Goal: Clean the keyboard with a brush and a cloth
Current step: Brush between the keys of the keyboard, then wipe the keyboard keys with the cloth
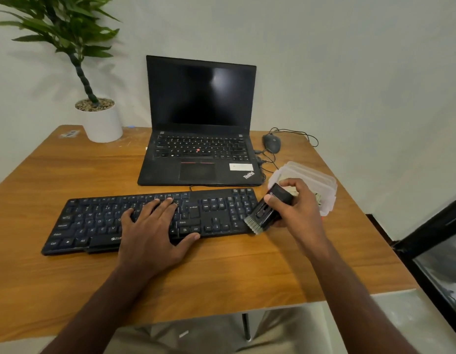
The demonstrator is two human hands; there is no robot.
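Keyboard (150,218), black and full-sized with pale lettering on its keys and a number pad at its right end, lies flat on the wooden table (68,277), its long side running slightly uphill toward the right in the head view. A small logo shows on its front lip, partly hidden under the left hand.

On the keyboard's middle rests the left hand (155,231), palm down, fingers straight and spread over the letter keys, thumb lying along the front edge; it grasps nothing. At the keyboard's right end the right hand (290,205) is curled around a black brush (269,209), thumb on top of its body. The brush tilts down to the left, and its grey bristles (253,223) meet the keyboard's right front corner beside the number pad.

Just behind the keyboard sits an open black laptop (200,123), screen dark, with a cable running between the two. Right of the keyboard, behind the right hand, stands a clear plastic container (316,182); what is inside cannot be made out. Farther behind the keyboard's right end lies a dark wired mouse (271,143) with its cord looped on the table. Well behind the keyboard's left end stands a potted plant (99,118) in a white pot with pebbles on top.
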